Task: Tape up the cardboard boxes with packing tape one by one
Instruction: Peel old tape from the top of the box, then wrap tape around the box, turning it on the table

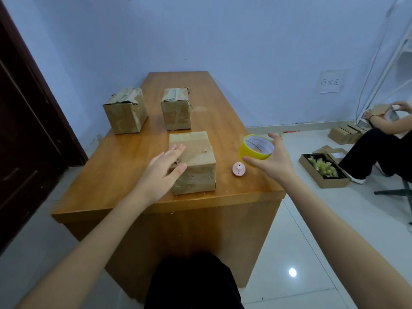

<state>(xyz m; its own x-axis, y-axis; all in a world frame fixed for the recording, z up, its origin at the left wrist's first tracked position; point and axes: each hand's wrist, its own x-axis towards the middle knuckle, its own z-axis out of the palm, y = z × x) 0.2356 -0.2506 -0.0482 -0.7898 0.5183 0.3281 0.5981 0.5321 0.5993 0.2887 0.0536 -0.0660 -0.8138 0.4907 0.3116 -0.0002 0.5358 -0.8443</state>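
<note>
While beside a tray of yellow bits (323,169): three closed cardboard boxes (192,162).

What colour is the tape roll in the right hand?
Yellow tape roll, white inner core; head view.

We count three cardboard boxes on the tabletop (138,157): the near box (196,166), the far left box (125,110) and the far middle box (176,109). One yellow tape roll (256,150). One pink round object (238,168).

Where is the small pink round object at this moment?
In the head view, the small pink object lies on the wooden table, right of the nearest cardboard box, just below-left of the tape roll.
</note>
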